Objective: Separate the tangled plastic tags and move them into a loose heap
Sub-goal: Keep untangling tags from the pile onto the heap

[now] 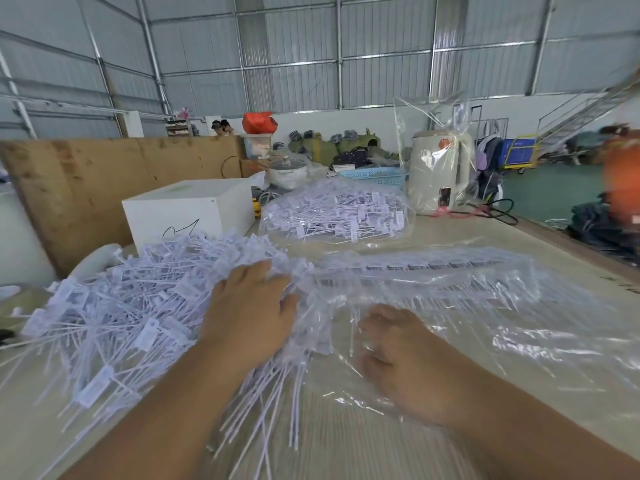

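A big loose heap of white plastic tags (121, 306) with long thin tails covers the table's left side. My left hand (247, 310) lies flat on the heap's right edge, fingers fairly straight, pressing tags down. A clear plastic bag (485, 306) with rows of bundled tags inside stretches across the right. My right hand (394, 362) is inside or under this bag's near end, seen through the film; its fingers are curled, and what they hold is blurred.
A second clear bag of tags (336, 213) lies farther back. A white box (188, 209) stands behind the heap, a wrapped cream kettle (438, 171) at the back right. Plywood board (86, 188) lines the left. A person in orange (620, 178) is at the far right.
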A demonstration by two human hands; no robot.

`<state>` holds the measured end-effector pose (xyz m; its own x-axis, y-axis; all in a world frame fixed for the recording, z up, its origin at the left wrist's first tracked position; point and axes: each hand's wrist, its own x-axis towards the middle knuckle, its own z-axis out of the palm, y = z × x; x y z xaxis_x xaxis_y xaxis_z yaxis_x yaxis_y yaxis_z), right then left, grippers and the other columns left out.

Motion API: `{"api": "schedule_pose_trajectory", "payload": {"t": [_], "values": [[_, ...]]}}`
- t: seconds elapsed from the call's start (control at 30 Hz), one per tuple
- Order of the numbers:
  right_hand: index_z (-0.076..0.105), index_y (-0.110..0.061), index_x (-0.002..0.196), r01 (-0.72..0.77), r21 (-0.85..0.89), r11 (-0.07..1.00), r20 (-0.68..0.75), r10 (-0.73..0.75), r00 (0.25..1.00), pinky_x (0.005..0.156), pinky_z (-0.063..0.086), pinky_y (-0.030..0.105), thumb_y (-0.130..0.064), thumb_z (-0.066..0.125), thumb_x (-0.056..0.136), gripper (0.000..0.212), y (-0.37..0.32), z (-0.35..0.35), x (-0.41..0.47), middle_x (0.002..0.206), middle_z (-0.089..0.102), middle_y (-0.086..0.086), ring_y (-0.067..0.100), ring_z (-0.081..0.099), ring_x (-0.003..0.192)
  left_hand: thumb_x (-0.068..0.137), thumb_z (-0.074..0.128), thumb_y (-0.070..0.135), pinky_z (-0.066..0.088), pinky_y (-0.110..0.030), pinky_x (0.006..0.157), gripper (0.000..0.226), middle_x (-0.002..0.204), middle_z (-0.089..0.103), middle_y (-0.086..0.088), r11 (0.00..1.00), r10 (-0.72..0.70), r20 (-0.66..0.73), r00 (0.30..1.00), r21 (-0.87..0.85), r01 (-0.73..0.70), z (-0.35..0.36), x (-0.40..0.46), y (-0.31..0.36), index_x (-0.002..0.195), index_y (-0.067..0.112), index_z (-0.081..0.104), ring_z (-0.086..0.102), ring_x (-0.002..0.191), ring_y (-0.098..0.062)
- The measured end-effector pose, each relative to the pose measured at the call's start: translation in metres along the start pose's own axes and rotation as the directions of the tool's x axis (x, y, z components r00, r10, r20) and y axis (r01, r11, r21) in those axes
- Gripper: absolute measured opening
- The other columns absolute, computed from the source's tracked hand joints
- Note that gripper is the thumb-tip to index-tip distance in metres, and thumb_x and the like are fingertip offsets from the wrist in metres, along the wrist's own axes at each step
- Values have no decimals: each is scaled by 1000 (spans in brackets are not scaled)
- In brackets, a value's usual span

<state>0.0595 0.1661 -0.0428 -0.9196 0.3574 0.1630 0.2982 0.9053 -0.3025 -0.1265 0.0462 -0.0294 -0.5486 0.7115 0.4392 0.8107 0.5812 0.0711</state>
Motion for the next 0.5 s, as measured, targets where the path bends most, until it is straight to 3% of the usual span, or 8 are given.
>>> {"api": "schedule_pose_trajectory", "payload": {"t": [0.07, 0.2, 0.27, 0.37, 0.43, 0.5], "values": [[48, -14, 115, -18, -46, 999, 17, 19, 1000, 106, 31, 29, -36, 44, 100, 27, 1, 3, 2, 129, 33, -4, 18, 30, 127, 100, 35, 46, 16, -41, 114, 40, 155, 28, 4, 1000, -1, 81, 997, 28, -1, 8, -1, -4, 137, 36, 49, 14, 144, -20], [46, -16, 126, 3, -31, 1000, 5, -3, 1000, 116, 21, 30, -38, 41, 101, 34, -2, 7, 4, 145, 24, -4, 17, 20, 139, 98, 40, 51, 15, -39, 115, 40, 151, 37, 3, 987, -19, -79, 997, -161, 6, 3, -2, 0, 126, 32, 61, 24, 141, -21], [50, -19, 125, 65, -29, 997, 46, -63, 997, 115, 23, 30, -33, 40, 102, 29, -3, 8, 3, 126, 40, -5, 17, 34, 130, 91, 35, 59, 28, -39, 109, 50, 134, 54, 3, 956, -9, -140, 990, -292, -32, -6, -5, 10, 110, 28, 69, 41, 128, -22], [58, -17, 102, 114, -65, 991, 112, -106, 988, 102, 32, 24, -29, 38, 102, 24, -5, 5, -2, 108, 54, -1, 16, 49, 109, 81, 34, 65, 40, -39, 95, 58, 101, 65, 7, 957, 87, -173, 981, -260, -131, -12, -14, 24, 91, 23, 72, 53, 103, -19], [55, -15, 81, 86, -29, 996, 126, -82, 989, 84, 43, 30, -29, 40, 101, 29, -4, -3, -5, 94, 57, 2, 19, 55, 92, 81, 50, 60, 37, -38, 97, 44, 102, 62, 8, 975, 122, -119, 985, -171, -141, -13, -17, 30, 93, 23, 71, 50, 105, -17], [54, -16, 73, 24, 10, 1000, 108, -25, 994, 74, 49, 34, -31, 43, 99, 32, -2, -9, -8, 82, 57, -3, 16, 57, 78, 84, 62, 42, 35, -36, 97, 21, 102, 62, 9, 979, 144, -102, 984, -128, -156, -11, -17, 33, 91, 24, 70, 49, 107, -18]]}}
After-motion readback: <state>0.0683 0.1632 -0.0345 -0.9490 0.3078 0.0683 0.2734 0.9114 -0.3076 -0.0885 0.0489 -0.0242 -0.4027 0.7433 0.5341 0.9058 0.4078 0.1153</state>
